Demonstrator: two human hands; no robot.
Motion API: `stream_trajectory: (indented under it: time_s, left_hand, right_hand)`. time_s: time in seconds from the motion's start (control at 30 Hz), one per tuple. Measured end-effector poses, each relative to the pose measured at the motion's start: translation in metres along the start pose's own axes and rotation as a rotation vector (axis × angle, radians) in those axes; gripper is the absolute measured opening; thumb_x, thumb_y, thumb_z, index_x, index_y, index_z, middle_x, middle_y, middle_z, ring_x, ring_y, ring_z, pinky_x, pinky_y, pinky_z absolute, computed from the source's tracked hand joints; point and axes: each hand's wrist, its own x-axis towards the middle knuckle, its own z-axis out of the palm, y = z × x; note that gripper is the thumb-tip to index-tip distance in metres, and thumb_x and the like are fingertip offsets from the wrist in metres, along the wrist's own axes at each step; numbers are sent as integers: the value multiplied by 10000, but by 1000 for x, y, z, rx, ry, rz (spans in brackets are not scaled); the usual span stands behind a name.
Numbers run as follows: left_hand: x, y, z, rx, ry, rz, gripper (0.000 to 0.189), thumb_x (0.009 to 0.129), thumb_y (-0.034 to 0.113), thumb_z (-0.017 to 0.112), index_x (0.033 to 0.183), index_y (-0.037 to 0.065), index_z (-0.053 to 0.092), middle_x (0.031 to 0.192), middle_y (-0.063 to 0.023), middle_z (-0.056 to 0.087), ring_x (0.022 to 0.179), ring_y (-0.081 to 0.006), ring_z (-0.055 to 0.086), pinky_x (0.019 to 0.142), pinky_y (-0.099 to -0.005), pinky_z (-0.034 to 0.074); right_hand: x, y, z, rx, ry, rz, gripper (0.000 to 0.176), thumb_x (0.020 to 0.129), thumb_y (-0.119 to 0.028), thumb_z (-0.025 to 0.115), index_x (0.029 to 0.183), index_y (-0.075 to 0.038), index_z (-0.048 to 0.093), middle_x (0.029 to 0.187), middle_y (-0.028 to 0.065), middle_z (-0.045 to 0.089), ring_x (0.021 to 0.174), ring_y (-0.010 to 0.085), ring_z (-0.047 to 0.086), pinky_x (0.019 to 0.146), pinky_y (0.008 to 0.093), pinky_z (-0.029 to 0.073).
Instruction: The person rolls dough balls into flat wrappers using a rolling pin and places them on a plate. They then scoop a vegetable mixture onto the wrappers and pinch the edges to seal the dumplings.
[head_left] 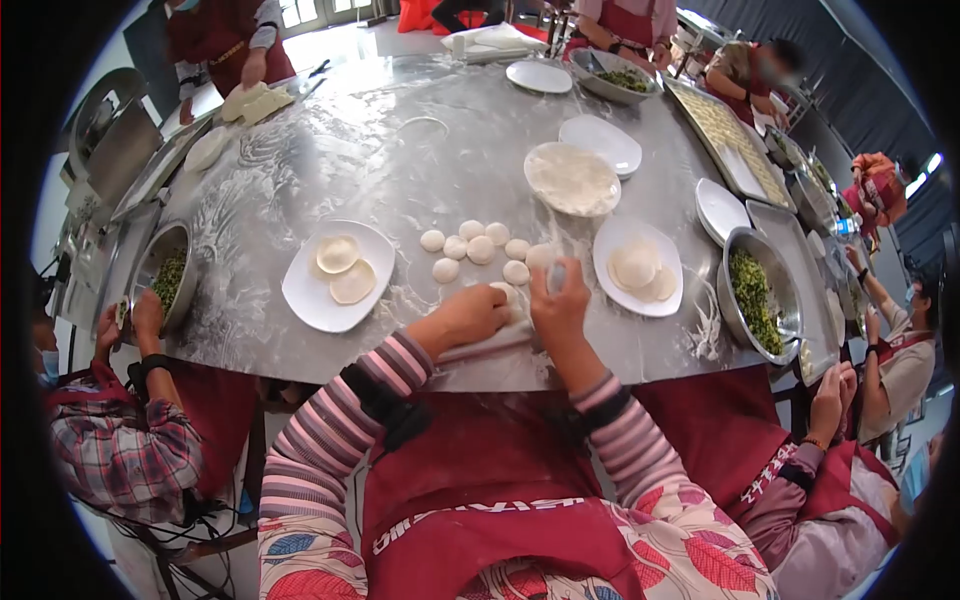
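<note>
a broad metal worktop (400, 150) fills the room's middle, its shiny sheet streaked with dry flour. towards the right, a deep steel bowl (786, 283) holds coarse, chopped green filling. two smooth, glossy plates follow, the left plate (300, 285) and the right plate (640, 306). between them, near the worktop's close edge, the left hand (468, 318) has its fingers curled in, a pale dough piece (505, 291) at their tips; whether they grip it cannot be told. the right hand (561, 305) is blurred, fingers bent and partly spread, their hold unclear. below lies a pale rod-like thing (485, 348), probably a rolling pin; light, even strokes and small turns would likely keep the dough round. thin, supple discs (352, 283) lie on both plates; small, plump dough rounds (481, 249) cluster beyond the hands, matt with flour.
</note>
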Motion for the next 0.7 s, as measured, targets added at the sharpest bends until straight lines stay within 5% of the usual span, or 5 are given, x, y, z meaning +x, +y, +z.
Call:
stream_trajectory:
  time_s: [0.2,0.3,0.57,0.63,0.7]
  left_hand:
    - [-25,-10,7,-106,86,-25,189,764,88,522,891,-47,557,886,-232,596,852,-383,573,745,-412,442]
    - [-12,1,4,-13,96,-24,211,781,124,508,904,-38,565,878,-247,594,832,-379,578,725,-421,438]
    - [-15,-19,-1,-140,110,-69,174,773,105,519,872,-29,572,790,-205,604,723,-316,596,668,-381,450]
    - [-20,-24,-1,-119,37,96,170,764,78,520,886,-23,580,791,-194,610,723,-287,599,662,-366,451]
    - [-18,-13,-5,-99,33,52,175,769,85,520,892,-23,580,795,-195,611,733,-294,599,667,-368,450]
  right_hand:
    - [-41,-13,-39,-30,-28,42,199,753,-80,635,871,-42,479,648,175,549,494,364,541,434,404,415]
    - [-5,-1,-3,-14,4,38,228,755,-120,657,880,-43,482,695,205,557,618,408,560,513,449,430]
    - [-34,-10,-35,25,-49,87,202,751,-98,648,877,-40,501,680,169,543,560,360,555,489,404,436]
    - [-35,-7,-36,-122,-55,-71,204,749,-95,647,879,-39,500,686,173,547,577,373,558,492,417,437]
    - [-11,4,-4,-29,-39,81,213,757,-91,631,911,-45,491,722,190,556,627,399,559,517,438,437]
